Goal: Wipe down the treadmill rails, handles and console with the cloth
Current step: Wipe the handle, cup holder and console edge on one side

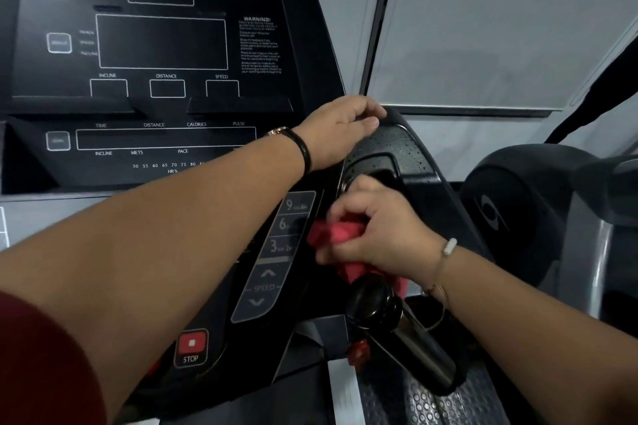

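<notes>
Red cloth (340,235) bunched under right hand (379,231), beside console (162,45) keypad

A dark red sleeve (38,355) was worn on the left upper arm, and both forearms were left bare. Behind the left hand (341,129), a glossy black band (305,152) was seen round the wrist, with a rose-gold watch case (278,131) beside it. Behind the right hand (376,235), a thin cord bracelet (440,266) with one white oblong bead (450,247) was worn, and a fine gold-toned bangle (433,288) next to it
</notes>
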### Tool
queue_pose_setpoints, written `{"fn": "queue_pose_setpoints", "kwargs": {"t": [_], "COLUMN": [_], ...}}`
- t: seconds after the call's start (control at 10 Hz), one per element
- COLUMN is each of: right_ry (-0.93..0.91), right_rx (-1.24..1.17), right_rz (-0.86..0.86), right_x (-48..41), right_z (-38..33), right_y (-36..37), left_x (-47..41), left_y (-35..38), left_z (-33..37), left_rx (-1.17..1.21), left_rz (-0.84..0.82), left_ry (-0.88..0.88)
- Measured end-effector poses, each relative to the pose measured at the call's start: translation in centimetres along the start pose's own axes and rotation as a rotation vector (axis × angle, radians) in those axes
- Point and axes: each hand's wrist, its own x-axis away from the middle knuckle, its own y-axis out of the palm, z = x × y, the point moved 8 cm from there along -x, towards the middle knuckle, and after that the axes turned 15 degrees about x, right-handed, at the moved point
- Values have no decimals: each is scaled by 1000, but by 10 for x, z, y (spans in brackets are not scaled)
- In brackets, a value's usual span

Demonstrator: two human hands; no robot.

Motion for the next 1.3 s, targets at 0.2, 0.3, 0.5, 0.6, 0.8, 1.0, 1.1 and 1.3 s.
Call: {"fn": "queue_pose_setpoints", "kwargs": {"t": [0.2,0.3,0.5,0.6,0.8,1.0,1.1,1.3], "right_ry": [58,-7,-117,75,174,-108,-101,-48], "right_rx": [159,291,361,179,93,110,69,143], "right_rz": [-50,-96,-291,-55,240,-37,-179,-14], "right_x": [-7,-6,-3,-17,-21,16,13,4], "right_z": [-12,-31,-36,-2,16,23,30,35], "right_y": [-3,1,13,-9,-24,30,46,29], "left_x": [1,2,0,0,0,2,1,4], "left_y": [3,3,-2,-4,-2,0,9,21], "left_z": [0,2,0,-2,-3,1,6,6], "left_rx": [-88,-102,92,212,208,-10,-389,-626], "left_rz": [-42,-51,-18,7,1,-13,-39,-42], "left_ry": [11,27,22,41,49,70,158,242]}}
